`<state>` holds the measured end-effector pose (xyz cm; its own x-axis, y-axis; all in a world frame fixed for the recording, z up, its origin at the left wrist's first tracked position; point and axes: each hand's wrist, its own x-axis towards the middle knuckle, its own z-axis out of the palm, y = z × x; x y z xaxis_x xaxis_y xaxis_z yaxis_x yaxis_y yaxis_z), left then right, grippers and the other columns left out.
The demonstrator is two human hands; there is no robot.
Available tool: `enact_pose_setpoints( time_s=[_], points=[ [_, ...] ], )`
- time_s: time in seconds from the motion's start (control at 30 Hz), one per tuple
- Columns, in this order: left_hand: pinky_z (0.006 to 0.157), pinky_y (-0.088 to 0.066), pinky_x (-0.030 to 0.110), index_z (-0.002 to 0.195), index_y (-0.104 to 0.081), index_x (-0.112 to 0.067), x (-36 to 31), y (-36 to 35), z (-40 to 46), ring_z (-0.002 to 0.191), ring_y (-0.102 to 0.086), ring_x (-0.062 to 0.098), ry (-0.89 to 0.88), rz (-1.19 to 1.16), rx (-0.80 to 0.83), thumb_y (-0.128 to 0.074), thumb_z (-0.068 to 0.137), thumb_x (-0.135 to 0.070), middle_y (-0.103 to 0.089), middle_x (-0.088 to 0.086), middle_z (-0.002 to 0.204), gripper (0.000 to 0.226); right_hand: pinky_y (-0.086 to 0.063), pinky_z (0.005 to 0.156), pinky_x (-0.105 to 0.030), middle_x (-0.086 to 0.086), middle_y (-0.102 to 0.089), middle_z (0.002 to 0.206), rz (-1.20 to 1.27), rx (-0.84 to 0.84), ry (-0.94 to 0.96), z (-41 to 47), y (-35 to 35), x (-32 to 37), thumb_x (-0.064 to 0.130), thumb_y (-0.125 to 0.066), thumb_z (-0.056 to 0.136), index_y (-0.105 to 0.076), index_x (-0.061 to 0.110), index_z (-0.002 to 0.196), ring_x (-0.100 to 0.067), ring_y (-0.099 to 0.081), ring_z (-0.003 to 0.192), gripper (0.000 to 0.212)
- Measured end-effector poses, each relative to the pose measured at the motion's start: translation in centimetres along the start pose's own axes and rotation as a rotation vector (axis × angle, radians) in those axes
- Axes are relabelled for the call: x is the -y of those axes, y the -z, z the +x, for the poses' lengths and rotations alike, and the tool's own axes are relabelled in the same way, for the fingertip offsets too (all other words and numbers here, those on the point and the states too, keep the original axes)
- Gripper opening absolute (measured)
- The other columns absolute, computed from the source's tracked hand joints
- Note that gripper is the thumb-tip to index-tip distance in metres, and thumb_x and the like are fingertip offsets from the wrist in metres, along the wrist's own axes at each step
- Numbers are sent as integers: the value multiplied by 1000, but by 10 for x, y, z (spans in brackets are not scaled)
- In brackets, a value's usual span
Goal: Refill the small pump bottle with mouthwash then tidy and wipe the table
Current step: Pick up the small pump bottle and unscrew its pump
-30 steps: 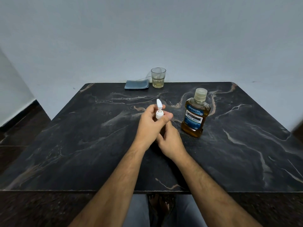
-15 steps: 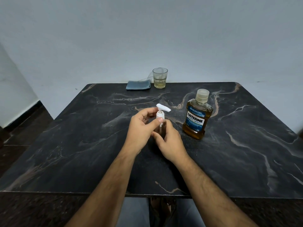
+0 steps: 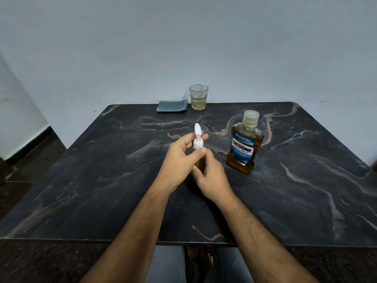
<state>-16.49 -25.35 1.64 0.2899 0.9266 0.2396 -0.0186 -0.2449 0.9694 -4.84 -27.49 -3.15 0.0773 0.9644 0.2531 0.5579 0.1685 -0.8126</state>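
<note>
The small pump bottle stands upright at the middle of the black marble table (image 3: 102,190); its white pump head (image 3: 197,137) shows above my fingers, nozzle pointing away from me. My left hand (image 3: 179,160) pinches the white collar of the pump between thumb and fingers. My right hand (image 3: 212,176) wraps the bottle's body, which is mostly hidden. The mouthwash bottle (image 3: 244,144), amber liquid with a blue label and its clear cap on, stands just right of my hands.
A folded blue-grey cloth (image 3: 172,106) lies at the table's far edge, with a glass (image 3: 198,97) holding a little yellowish liquid beside it. A white wall rises behind the table. My knees show below the near edge.
The pump nozzle has turned from pointing right to pointing away from me as my left hand twisted the collar. My right hand kept hold of the bottle body.
</note>
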Motion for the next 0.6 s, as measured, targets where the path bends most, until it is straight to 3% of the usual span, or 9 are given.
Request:
enact_pose_setpoints(
  time_s=[0.2, 0.37, 0.53, 0.6],
  points=[
    [86, -53, 20, 112, -70, -24, 4, 5, -2, 108, -69, 12, -21, -49, -111, -62, 92, 0, -76, -6, 109, 32, -53, 89, -43, 5, -66, 112, -4, 0, -7, 1, 0, 0, 36, -66, 89, -48, 25, 122, -14, -62, 103, 39],
    [89, -54, 30, 104, -74, -32, 2, 4, 3, 104, -70, 13, -64, 0, -189, -74, 82, -6, -77, -6, 103, 34, -53, 89, -40, 9, -65, 110, -7, -6, 1, 2, -2, -2, 39, -66, 89, -47, 29, 118, -10, -62, 101, 36],
    [80, -54, 19, 104, -69, -27, -11, 2, 12, 96, -71, 5, -71, -95, -280, -75, 83, -5, -76, -11, 95, 32, -50, 80, -30, 13, -64, 97, -7, -7, -1, 3, -3, -5, 41, -66, 88, -48, 33, 110, -2, -60, 91, 30],
    [82, -56, 21, 106, -68, -21, -18, 3, 16, 96, -71, 8, -52, -191, -327, -72, 86, -3, -76, -8, 94, 28, -47, 79, -26, 15, -63, 97, -1, -8, -7, 3, -3, -4, 42, -66, 88, -47, 35, 111, -1, -58, 92, 31]
  ],
)
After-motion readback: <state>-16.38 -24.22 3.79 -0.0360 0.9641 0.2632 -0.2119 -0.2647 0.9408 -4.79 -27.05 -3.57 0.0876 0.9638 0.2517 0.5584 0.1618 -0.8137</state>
